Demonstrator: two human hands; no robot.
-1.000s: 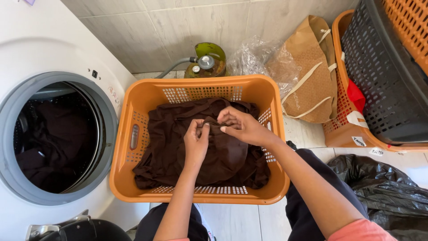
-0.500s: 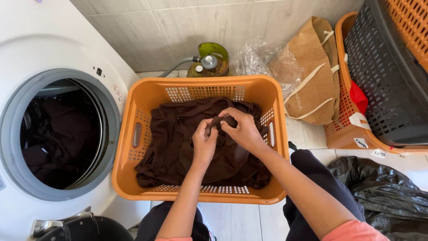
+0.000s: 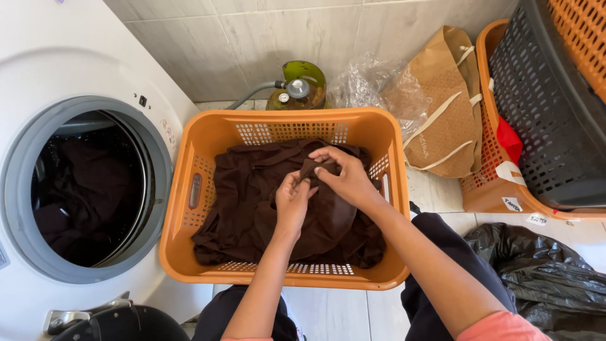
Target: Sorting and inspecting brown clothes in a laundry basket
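Tiled laundry corner, pretty cramped: washer [image 3: 76, 183] on the left with its door open and dark stuff already in the drum, an orange basket [image 3: 183, 252] on the floor right in front of the person. Looks to me like the sorting is only partly done, since some dark laundry sits in the drum but the brown cloth [image 3: 243, 202] is all in the basket, spread from the left wall across to the right one. Both hands are on it near the basket's back right corner: the left hand [image 3: 291, 203] pinches a fold, the right hand [image 3: 346, 178] closes on a bunched bit raised just above the pile. Cloth looks thin, floppy and creased, no telling if it's one piece or several. Behind the basket there's a green gas cylinder [image 3: 297, 85], a brown bag [image 3: 442, 107], and stacked baskets [image 3: 536, 113] on the right.
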